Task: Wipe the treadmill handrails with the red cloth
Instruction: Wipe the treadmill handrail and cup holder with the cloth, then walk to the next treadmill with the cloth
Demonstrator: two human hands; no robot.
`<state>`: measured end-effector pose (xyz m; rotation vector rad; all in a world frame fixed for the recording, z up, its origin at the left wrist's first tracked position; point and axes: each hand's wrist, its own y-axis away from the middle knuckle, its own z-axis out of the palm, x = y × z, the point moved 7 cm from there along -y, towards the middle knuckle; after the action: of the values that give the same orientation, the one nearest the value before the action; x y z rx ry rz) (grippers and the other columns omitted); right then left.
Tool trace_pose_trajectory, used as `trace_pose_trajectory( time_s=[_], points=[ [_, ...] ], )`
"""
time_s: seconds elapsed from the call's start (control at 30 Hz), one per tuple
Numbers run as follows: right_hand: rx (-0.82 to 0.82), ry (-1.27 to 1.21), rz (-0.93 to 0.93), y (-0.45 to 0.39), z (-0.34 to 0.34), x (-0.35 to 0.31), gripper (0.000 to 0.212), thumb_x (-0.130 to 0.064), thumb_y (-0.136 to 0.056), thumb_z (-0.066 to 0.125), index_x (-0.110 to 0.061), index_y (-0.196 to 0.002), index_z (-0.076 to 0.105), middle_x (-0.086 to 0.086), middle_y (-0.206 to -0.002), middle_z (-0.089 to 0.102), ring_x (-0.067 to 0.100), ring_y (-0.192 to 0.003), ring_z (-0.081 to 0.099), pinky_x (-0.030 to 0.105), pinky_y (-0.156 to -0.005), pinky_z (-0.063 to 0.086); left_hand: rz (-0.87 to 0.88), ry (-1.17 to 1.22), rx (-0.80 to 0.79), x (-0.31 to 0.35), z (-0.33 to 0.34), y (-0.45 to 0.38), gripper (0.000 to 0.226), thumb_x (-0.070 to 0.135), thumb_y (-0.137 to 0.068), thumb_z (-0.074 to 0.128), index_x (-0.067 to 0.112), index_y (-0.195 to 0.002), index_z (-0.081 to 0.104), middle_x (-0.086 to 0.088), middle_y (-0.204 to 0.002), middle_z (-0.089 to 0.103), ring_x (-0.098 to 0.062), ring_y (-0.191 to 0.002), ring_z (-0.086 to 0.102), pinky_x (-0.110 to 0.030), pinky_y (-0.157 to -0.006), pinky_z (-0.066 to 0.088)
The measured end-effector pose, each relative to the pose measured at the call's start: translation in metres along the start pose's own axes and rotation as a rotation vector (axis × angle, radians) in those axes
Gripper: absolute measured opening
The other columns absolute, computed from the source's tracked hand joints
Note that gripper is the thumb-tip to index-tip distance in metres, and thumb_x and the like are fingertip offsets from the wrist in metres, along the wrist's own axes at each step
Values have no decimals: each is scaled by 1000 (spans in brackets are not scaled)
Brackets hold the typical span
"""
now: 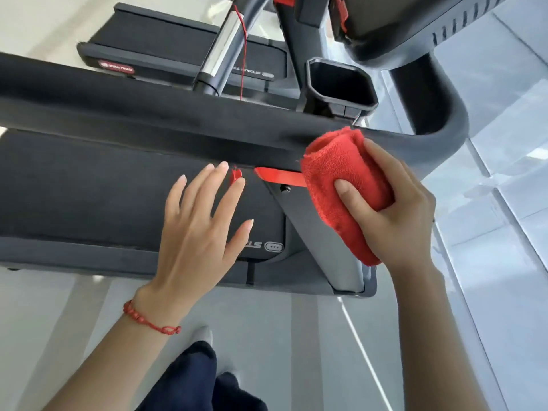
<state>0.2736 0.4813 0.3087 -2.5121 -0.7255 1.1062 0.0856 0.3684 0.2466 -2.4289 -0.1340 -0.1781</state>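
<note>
One red cloth inside right fingers

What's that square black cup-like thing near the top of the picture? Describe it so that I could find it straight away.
Start at the long dark padded handrail crossing the picture, where the right hand grips the folded red terry cloth. Just above the cloth, behind the rail, stands an open black plastic holder with a rounded square rim. It is the only hollow, box-shaped part; its neighbours are bars and posts.
</note>
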Motion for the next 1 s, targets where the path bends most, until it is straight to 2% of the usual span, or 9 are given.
trace_pose_trajectory(
  time_s=[0.1, 0.27, 0.4, 0.53, 0.67, 0.83, 1.0],
  points=[
    [-26, -44, 24, 19, 14, -4, 59, -48, -75, 63, -31, -129, 49, -17, -105, 54, -25, -93, 42, -2, -82, 29, -38, -20, -24, -7, -7, 20, 43, 28, -92, 48, 1, -124, 54, -23, -133, 48, -37, -125, 42, -54, -103, 29],
    [-101, -102, 42, 43, 45, -17, 61, -54, -72, 58, -33, -128, 48, -15, -114, 55, -10, -97, 47, -2, -84, 30, -98, -52, -54, -27, -17, 53, 43, 28, -91, 48, 1, -124, 53, -24, -132, 48, -38, -125, 42, -53, -102, 30],
    [-172, -113, 39, 58, 80, -33, 59, -51, -74, 63, -37, -129, 47, -19, -104, 51, -24, -89, 42, -4, -80, 28, -146, -106, -97, -53, -24, 82, 45, 30, -91, 47, 2, -127, 51, -23, -133, 48, -37, -125, 42, -53, -102, 30],
    [-259, -126, 35, 74, 124, -55, 60, -48, -74, 63, -35, -130, 46, -14, -107, 53, -10, -88, 45, 2, -79, 32, -201, -138, -135, -88, -33, 113, 46, 32, -92, 44, 4, -129, 46, -23, -133, 48, -37, -124, 42, -54, -100, 33],
    [-343, -126, 34, 95, 177, -86, 61, -51, -73, 61, -34, -129, 47, -7, -107, 57, 0, -87, 49, 20, -80, 37, -277, -150, -168, -131, -45, 149, 47, 32, -91, 44, 4, -130, 46, -22, -133, 48, -35, -124, 42, -55, -99, 34],
    [-440, -146, 17, 127, 246, -137, 61, -49, -73, 63, -31, -129, 48, -2, -109, 59, 9, -89, 55, 23, -81, 40, -381, -174, -244, -196, -67, 199, 48, 33, -91, 42, 5, -129, 46, -21, -132, 50, -35, -122, 44, -55, -97, 36],
    [-541, -152, -4, 157, 317, -195, 57, -39, -77, 68, -28, -130, 48, 1, -113, 58, 17, -93, 57, 22, -80, 37, -524, -203, -316, -267, -99, 259, 49, 34, -90, 41, 3, -128, 51, -21, -132, 50, -35, -121, 45, -54, -96, 39]
  ],
)
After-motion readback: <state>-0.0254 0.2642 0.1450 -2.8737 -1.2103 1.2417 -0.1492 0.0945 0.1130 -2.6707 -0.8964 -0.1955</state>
